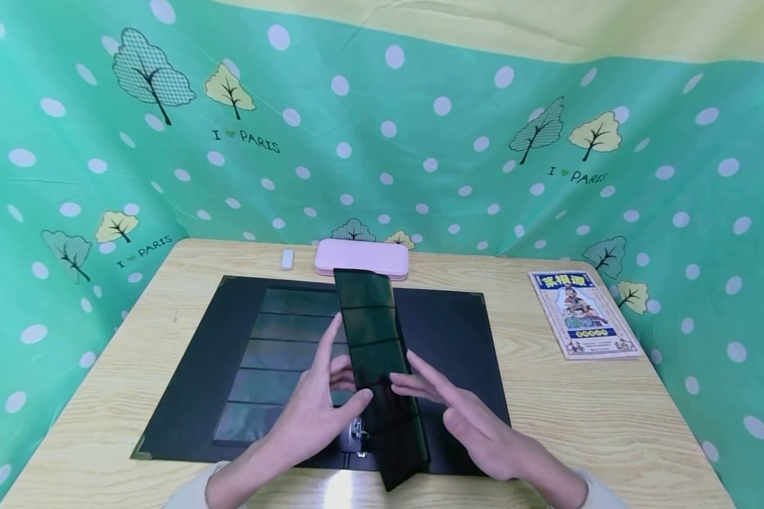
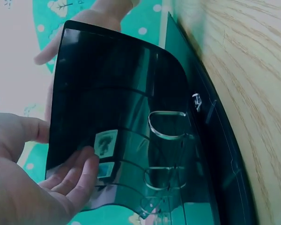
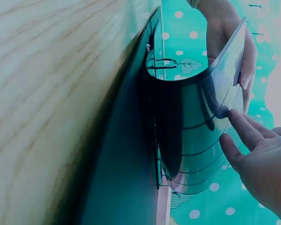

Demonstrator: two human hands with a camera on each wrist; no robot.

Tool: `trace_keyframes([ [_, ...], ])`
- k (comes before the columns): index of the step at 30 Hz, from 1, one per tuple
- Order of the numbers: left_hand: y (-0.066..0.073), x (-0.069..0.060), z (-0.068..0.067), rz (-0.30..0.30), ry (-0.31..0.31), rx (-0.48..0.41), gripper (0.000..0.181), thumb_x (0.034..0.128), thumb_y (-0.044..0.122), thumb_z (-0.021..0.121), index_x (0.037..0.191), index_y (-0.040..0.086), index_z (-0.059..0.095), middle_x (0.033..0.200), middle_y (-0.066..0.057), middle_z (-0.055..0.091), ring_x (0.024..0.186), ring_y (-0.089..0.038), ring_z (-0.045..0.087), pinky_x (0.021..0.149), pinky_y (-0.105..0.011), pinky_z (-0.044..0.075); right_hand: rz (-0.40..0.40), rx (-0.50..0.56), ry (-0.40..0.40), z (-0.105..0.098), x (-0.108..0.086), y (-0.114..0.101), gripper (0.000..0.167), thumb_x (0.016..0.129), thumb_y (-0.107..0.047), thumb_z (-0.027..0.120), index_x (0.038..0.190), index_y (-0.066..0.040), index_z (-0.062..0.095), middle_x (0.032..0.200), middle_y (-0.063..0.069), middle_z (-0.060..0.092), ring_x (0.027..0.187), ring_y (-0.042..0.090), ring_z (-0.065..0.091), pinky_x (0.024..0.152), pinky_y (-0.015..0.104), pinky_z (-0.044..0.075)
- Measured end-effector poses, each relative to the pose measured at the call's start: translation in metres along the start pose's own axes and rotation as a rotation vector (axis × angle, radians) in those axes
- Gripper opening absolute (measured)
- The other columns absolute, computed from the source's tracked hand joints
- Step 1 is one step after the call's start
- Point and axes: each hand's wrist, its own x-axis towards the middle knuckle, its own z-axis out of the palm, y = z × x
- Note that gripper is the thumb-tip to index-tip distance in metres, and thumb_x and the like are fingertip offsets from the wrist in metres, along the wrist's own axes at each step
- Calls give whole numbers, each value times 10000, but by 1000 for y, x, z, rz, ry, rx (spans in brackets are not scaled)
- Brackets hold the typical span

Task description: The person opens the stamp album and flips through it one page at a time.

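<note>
A black ring-binder album (image 1: 446, 332) lies spread open on the table. One of its black pocket pages (image 1: 375, 339) stands raised and bent near the spine. My left hand (image 1: 312, 403) holds this page by its edge, thumb on one face and fingers on the other. Two small stamp-like pieces (image 2: 106, 144) show in its pockets in the left wrist view. The fingertips of my right hand (image 1: 471, 424) touch the page's other face, fingers fairly straight. Metal rings (image 2: 166, 125) run through the page's inner side. Another pocket page (image 1: 280, 367) lies flat on the left cover.
Behind the album sits a pink case (image 1: 361, 256), with a small white eraser-like block (image 1: 287, 259) to its left. An illustrated booklet (image 1: 584, 314) lies at the right of the wooden table (image 1: 522, 304). A green dotted curtain (image 1: 382, 162) hangs around the table.
</note>
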Motion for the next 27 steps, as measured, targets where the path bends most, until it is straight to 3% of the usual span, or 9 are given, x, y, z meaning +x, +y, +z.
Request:
trace_keyframes([
  [6, -2, -2, -6, 61, 71, 41, 1048, 1000, -14, 749, 1797, 208, 106, 972, 35, 671, 1050, -185, 728, 1003, -352, 605, -6, -46, 47, -5, -4, 6, 586, 1214, -119, 275, 1790, -114, 169, 1676, 136, 535, 1464, 284, 613, 1297, 359, 358],
  [10, -5, -3, -13, 107, 111, 55, 979, 1008, -42, 717, 1791, 183, 175, 896, 41, 593, 993, -168, 694, 979, -319, 606, 15, -78, 91, -10, -11, 13, 599, 1195, -62, 324, 1782, -113, 221, 1641, 176, 564, 1423, 267, 642, 1271, 307, 376],
  [15, -6, -3, -25, 121, 168, 71, 912, 1008, -64, 698, 1775, 156, 255, 976, 9, 667, 983, -158, 679, 961, -273, 597, 45, -110, 141, -19, -21, 22, 605, 1191, -41, 336, 1781, -121, 232, 1619, 228, 567, 1421, 255, 637, 1253, 263, 372],
  [21, -2, -4, -40, 94, 211, 80, 817, 1040, -58, 677, 1753, 92, 306, 1119, -47, 756, 1055, -203, 702, 988, -190, 563, 86, -205, 203, -31, -29, 28, 613, 1185, -47, 369, 1780, -129, 244, 1602, 166, 601, 1421, 236, 636, 1233, 308, 423],
  [24, -1, -3, -46, 75, 227, 81, 774, 1056, -42, 676, 1742, 85, 339, 1195, -82, 769, 1130, -252, 723, 1021, -128, 513, 158, -286, 222, -37, -33, 30, 641, 1183, -67, 417, 1786, -202, 247, 1617, 88, 601, 1462, 245, 604, 1226, 320, 438],
  [27, -2, -3, -53, 67, 236, 89, 739, 1069, -30, 666, 1734, 91, 368, 1248, -106, 774, 1183, -285, 733, 1033, -92, 471, 277, -352, 225, -43, -37, 32, 662, 1186, -123, 475, 1786, -291, 251, 1663, 26, 557, 1537, 285, 527, 1235, 458, 452],
])
